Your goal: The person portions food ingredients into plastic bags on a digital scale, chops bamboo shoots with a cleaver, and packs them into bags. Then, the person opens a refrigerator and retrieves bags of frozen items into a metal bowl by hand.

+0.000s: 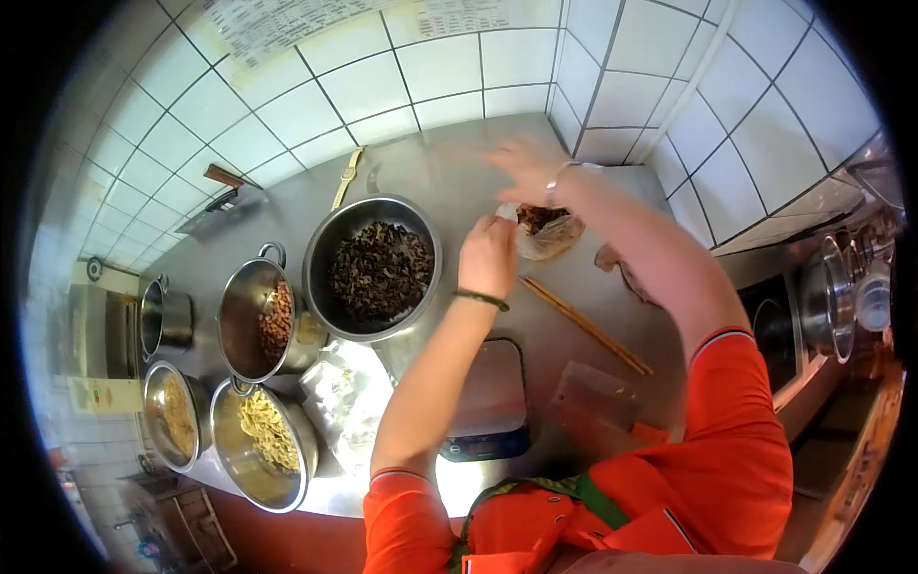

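My left hand [489, 254] is closed, with its fingertips pinching the edge of a clear plastic bag [550, 241]. Dark reddish-brown bits [537, 217] show inside the bag, which lies on the steel counter. Beyond it, my right hand [524, 170] is in the air, blurred by motion; its fingers look stretched out and nothing shows in them. A pair of wooden chopsticks [588, 325] lies just to the right of my left hand. Under my left forearm is a scale [488, 387] with a blue front, partly covered by the arm.
Left of me stand a big bowl of dark shredded food [381, 273], a pot of brown pieces [275, 320], a bowl of yellowish strips [268, 430] and another bowl [175, 413]. A cleaver [225, 206] and a watch [346, 180] lie near the tiled wall.
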### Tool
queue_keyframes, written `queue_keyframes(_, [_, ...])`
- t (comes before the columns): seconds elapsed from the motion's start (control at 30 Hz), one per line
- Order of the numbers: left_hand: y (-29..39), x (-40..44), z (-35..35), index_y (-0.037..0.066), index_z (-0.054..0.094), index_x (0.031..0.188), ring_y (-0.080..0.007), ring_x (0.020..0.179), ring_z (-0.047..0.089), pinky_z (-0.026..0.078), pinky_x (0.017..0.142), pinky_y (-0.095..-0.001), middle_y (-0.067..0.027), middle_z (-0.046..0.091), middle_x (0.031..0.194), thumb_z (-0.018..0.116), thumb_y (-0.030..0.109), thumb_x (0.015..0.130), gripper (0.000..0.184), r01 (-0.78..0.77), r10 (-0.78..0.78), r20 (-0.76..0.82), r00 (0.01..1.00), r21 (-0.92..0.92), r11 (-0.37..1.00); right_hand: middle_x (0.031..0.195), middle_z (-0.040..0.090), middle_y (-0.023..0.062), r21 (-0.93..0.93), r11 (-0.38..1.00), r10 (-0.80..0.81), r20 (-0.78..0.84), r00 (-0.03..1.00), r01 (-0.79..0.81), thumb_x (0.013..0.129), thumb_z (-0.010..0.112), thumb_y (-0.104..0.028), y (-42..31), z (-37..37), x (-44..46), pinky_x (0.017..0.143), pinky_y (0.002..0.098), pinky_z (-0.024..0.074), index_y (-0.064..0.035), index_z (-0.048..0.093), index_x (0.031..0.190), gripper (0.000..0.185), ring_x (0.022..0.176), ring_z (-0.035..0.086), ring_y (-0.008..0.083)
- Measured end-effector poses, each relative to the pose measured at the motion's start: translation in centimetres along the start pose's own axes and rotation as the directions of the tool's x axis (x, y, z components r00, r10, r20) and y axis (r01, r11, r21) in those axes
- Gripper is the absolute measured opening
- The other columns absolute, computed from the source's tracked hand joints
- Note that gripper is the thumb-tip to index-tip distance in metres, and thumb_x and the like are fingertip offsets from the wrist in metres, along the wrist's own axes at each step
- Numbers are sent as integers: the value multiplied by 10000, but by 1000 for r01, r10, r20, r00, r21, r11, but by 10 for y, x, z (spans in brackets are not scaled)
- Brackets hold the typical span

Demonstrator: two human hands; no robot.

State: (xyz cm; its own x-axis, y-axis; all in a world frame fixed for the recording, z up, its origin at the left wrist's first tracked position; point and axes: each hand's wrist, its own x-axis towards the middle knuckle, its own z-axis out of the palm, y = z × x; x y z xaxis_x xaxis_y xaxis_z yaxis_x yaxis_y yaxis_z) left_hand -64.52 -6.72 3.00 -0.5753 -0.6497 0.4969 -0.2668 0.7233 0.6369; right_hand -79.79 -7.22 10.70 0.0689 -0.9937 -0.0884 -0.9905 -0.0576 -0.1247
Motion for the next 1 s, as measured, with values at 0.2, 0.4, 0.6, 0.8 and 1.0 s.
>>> queue_keyframes(0.2, [-11, 40, 8, 22, 605, 769, -315, 668, 565, 458, 617, -364, -153, 595, 736, 534, 64, 738, 88, 149, -148, 26, 989, -17, 989, 1097, 566, 154, 138, 945, 247, 292, 924, -297, 774, 576, -250, 82, 17, -58, 769, 375, 464, -81, 515, 1155, 421, 905, 582, 285])
queue_keyframes(0.4, [21, 71, 15, 36, 632, 759, -250, 656, 580, 461, 623, -315, -115, 602, 708, 524, 60, 711, 121, 138, -125, 159, 979, -69, 988, 905, 610, 190, 558, 808, 261, -54, 964, -188, 799, 518, -193, 47, 25, -58, 711, 387, 460, -39, 600, 992, 260, 808, 584, 326])
queue_keyframes(0.6, [16, 58, 22, 51, 521, 1092, -249, 901, 563, 450, 775, -346, -132, 564, 982, 584, 58, 725, 373, 159, -144, 85, 986, -227, 961, 842, 639, 134, 603, 798, 111, -145, 983, -1, 790, 558, -263, 66, 66, -28, 713, 333, 458, -59, 614, 978, 283, 773, 599, 258])
queue_keyframes(0.8, [-12, 43, 63, -36, 496, 1131, -189, 1031, 503, 361, 922, -307, -115, 576, 1066, 544, 169, 863, 341, 431, -264, 373, 889, -494, 755, 838, 647, 97, 715, 699, 175, -133, 976, -27, 767, 598, -221, 67, 53, -32, 712, 305, 459, -69, 616, 932, 225, 758, 603, 201])
queue_keyframes(1.0, [-38, 47, 87, -4, 580, 941, -160, 918, 540, 385, 863, -288, -77, 613, 947, 473, 213, 908, 244, 417, -429, 336, 839, -902, 110, 755, 599, 56, 598, 798, 99, -17, 995, -69, 745, 604, -150, 84, 12, -62, 691, 298, 454, -54, 574, 837, 136, 719, 572, 178])
